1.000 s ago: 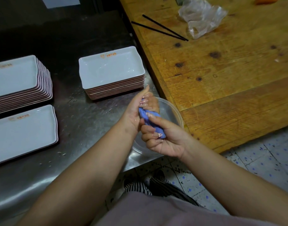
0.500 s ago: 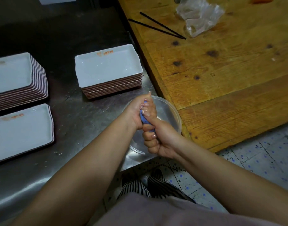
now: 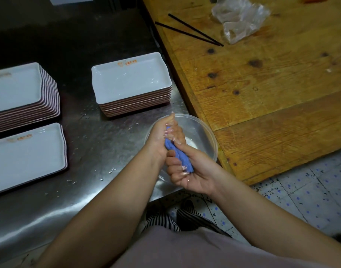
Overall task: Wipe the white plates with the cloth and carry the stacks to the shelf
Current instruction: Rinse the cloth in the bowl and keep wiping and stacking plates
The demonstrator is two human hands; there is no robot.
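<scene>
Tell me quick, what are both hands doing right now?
Left hand: closed around the upper end of the twisted blue cloth.
Right hand: closed around its lower end.

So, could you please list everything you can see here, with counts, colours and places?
plate stacks: three, white, on the steel counter
bowl: one, clear, counter's right edge, under the hands
cloth: one, blue, twisted between both hands
chopsticks: two, black, on the wooden table
plastic bag: one, clear, crumpled, far on the table
left hand: grips the cloth's far end
right hand: grips its near end
</scene>
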